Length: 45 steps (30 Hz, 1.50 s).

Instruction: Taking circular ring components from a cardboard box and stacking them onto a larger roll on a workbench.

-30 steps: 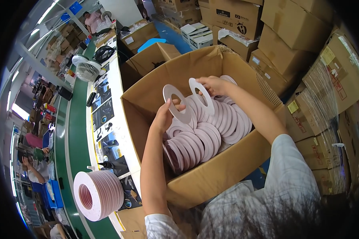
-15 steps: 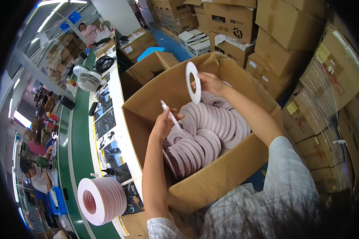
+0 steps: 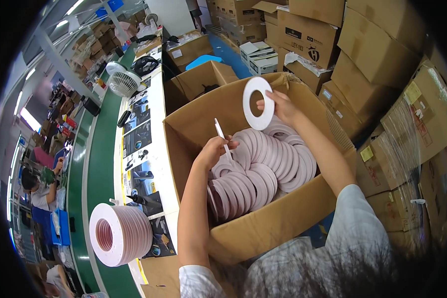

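My right hand [image 3: 283, 108] pinches a flat white ring [image 3: 248, 103] by its right edge and holds it up, its face and round hole showing. Lower and to the left, my left hand [image 3: 212, 152] grips another thin white ring [image 3: 219, 130], seen almost edge-on. Both hands are over an open cardboard box [image 3: 268, 227]. Inside it, many pale pinkish-white rings [image 3: 275, 155] lie in overlapping, leaning rows below my hands. To the left of the box, a neat stack of like rings [image 3: 135, 233] lies on its side at the table's edge.
A green conveyor belt [image 3: 102, 164] runs along the left, beside a white table edge covered with printed sheets. A white fan [image 3: 124, 83] stands further along. Stacked cartons [image 3: 382, 44] rise at the right, some film-wrapped. Another person [image 3: 42, 191] works across the belt.
The ring in my right hand has turned from nearly edge-on to face me more. The view has shifted slightly, and my left hand still holds its ring.
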{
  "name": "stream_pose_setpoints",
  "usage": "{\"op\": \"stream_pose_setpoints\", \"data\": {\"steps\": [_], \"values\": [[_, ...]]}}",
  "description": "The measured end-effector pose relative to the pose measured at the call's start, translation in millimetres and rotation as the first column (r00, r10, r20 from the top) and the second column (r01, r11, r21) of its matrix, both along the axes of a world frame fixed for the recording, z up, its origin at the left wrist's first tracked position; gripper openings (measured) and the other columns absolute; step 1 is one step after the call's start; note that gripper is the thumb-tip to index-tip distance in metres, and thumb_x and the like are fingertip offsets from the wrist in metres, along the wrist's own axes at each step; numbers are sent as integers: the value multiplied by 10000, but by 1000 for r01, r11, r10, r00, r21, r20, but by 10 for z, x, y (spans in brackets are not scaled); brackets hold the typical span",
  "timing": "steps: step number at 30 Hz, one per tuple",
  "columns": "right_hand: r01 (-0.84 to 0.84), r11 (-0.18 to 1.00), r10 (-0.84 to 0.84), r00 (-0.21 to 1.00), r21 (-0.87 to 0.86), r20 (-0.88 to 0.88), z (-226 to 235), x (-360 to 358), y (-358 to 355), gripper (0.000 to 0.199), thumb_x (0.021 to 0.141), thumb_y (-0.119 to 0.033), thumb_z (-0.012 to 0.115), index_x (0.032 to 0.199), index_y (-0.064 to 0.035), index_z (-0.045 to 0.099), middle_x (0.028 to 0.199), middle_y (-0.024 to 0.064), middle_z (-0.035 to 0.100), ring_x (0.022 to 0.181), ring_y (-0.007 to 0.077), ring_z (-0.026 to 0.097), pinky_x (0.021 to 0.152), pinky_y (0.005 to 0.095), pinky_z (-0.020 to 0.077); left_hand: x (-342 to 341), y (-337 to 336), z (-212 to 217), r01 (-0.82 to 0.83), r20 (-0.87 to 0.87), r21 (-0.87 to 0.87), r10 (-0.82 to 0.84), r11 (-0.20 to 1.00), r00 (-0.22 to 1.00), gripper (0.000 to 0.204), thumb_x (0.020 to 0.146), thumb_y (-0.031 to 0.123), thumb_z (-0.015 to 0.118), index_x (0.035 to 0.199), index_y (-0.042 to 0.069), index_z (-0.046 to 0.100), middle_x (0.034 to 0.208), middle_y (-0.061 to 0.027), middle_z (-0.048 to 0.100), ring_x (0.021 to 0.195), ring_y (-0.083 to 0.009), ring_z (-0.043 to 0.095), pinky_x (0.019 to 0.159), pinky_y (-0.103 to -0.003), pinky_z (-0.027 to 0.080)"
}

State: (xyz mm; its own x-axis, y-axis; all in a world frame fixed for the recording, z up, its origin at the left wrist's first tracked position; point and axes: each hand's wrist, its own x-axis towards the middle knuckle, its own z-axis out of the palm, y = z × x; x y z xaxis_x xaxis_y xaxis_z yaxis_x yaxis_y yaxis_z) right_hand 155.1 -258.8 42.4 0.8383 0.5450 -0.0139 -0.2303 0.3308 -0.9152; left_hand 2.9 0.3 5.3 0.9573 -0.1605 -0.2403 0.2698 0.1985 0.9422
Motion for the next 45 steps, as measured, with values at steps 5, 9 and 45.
{"op": "stream_pose_setpoints", "data": {"steps": [5, 9, 45], "values": [[33, 976, -31, 999, -213, 15, -81, 23, 29, 460, 897, -263, 614, 1253, -15, 459, 989, 139, 649, 878, 189, 651, 808, 337, 536, 42, 88, -137, 7, -10, 22, -6, 1000, 1000, 381, 798, 195, 492, 1127, 3, 507, 1047, -130, 656, 1029, -208, 587, 968, -341, 339], [127, 989, -140, 972, 78, 189, 118, -36, 20, 544, 886, -163, 623, 1348, -58, 355, 1126, 172, 608, 992, 229, 632, 862, 361, 525, -15, 14, -31, 14, -25, 107, -11, 994, 1000, 446, 764, 154, 530, 1176, -6, 473, 995, -123, 661, 1000, -231, 596, 929, -368, 400], [601, 752, 296, 58, -270, 953, -796, -184, 126, 266, 790, -26, 504, 1005, -29, 660, 956, 172, 669, 882, 348, 643, 807, 428, 513, -50, 24, -152, -444, 431, 896, -224, -11, 874, 283, 745, 9, 561, 1020, 26, 623, 910, -201, 648, 885, -376, 610, 765, -443, 491]]}}
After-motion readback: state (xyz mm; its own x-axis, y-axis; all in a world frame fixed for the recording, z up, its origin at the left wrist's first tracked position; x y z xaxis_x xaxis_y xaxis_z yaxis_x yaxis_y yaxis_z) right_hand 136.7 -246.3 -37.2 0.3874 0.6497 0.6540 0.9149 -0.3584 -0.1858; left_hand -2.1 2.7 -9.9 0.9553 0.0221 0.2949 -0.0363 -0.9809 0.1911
